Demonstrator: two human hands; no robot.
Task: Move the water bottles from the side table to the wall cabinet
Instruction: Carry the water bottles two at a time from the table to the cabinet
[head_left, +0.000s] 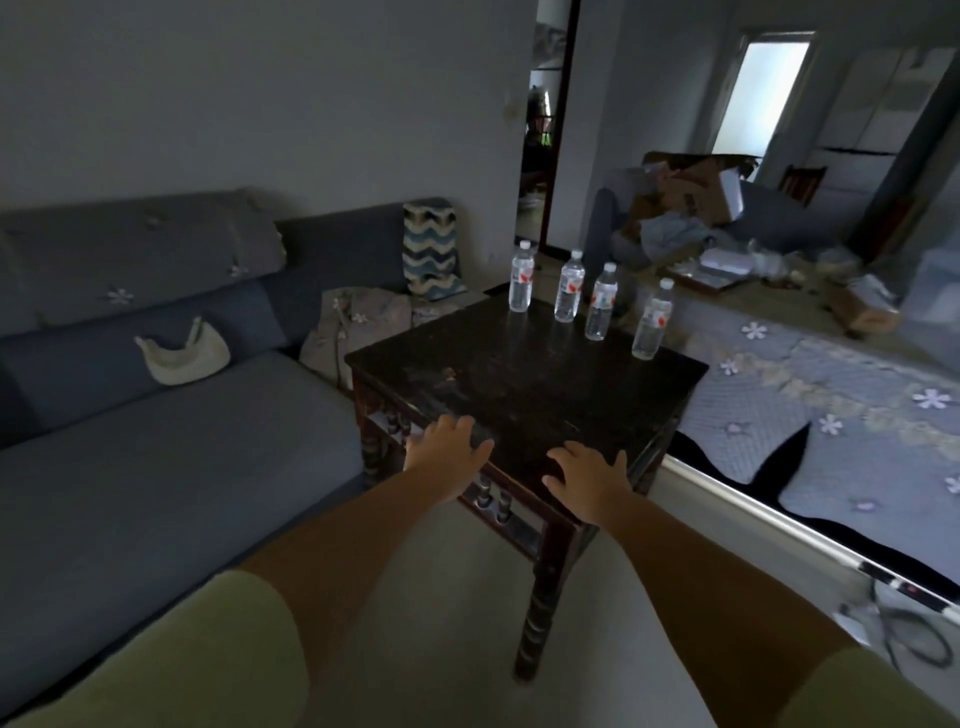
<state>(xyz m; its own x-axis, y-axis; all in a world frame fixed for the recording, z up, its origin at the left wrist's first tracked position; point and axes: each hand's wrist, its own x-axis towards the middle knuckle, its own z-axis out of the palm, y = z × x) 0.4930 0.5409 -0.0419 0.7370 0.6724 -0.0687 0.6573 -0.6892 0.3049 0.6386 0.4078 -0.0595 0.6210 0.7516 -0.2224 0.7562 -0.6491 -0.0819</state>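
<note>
We see four bottles (587, 299) upright on table (519, 374) | left hand (449, 447), right hand (587, 480) spread flat at near edge, holding nothing

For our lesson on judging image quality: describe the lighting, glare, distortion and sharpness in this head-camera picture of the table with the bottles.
Head view: the room is dim, lit mainly by the bright, washed-out doorway at the back; the dark side table shows faint sheen under the four water bottles; wide-angle distortion bends the walls and stretches the forearms; the left hand and right hand look slightly soft, the far clutter blurrier.
</note>
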